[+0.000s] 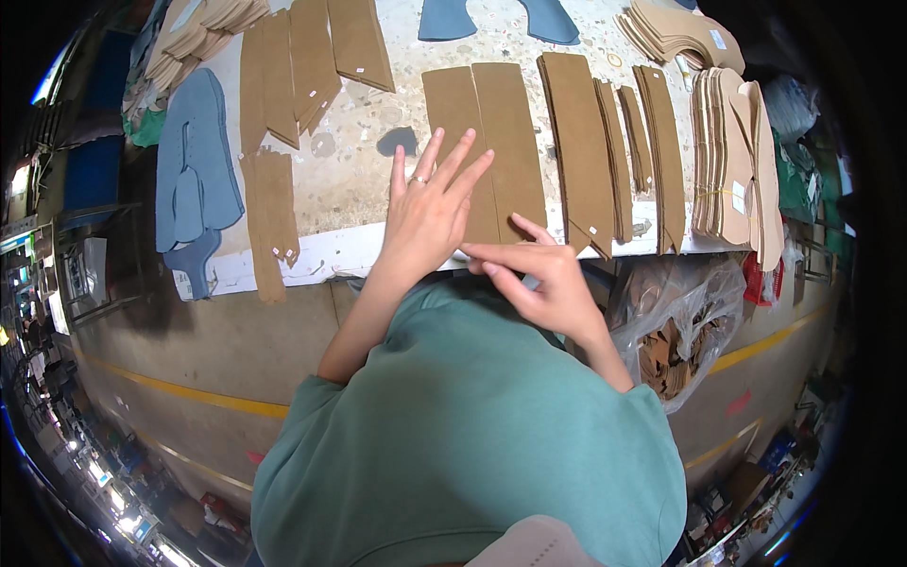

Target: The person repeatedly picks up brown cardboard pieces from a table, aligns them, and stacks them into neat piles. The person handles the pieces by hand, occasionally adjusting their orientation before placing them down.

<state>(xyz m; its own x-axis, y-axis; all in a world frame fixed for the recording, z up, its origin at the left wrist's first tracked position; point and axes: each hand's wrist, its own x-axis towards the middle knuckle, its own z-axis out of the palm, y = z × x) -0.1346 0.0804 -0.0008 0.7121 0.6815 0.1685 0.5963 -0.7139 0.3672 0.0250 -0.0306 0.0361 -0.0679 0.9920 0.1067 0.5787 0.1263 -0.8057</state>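
At the far left of the table point(350, 180) lay blue pieces point(194, 161), flat, with a tan strip point(269, 222) beside them that hung a little over the near edge. More tan strips point(302, 57) lay further back.

The left hand point(430, 213) was flat on the left half of a pair of tan panels point(487, 142), fingers spread and pressing down, with a ring on one finger. The hand held nothing; it only kept the panels from moving. The right hand point(539, 274) was at the near edge of the table, just beside the left wrist. Its thumb and forefinger were close together at the bottom end of the panels, and it seemed to pinch or lift the corner of the top layer, but I could not tell this surely.

To do this step well, I think the flat hand should keep even pressure, so that the edges stay matched while the corner is handled softly.

The panels lay side by side, touching along a middle seam. Their long axis ran away from the person, from the near edge toward the back of the table, a little tilted to the left at the far end.

To the right lay narrower strips point(581, 142), then a thick stack point(732, 161) of pale pieces. Below the table hung a clear bag point(680, 331) with scraps.
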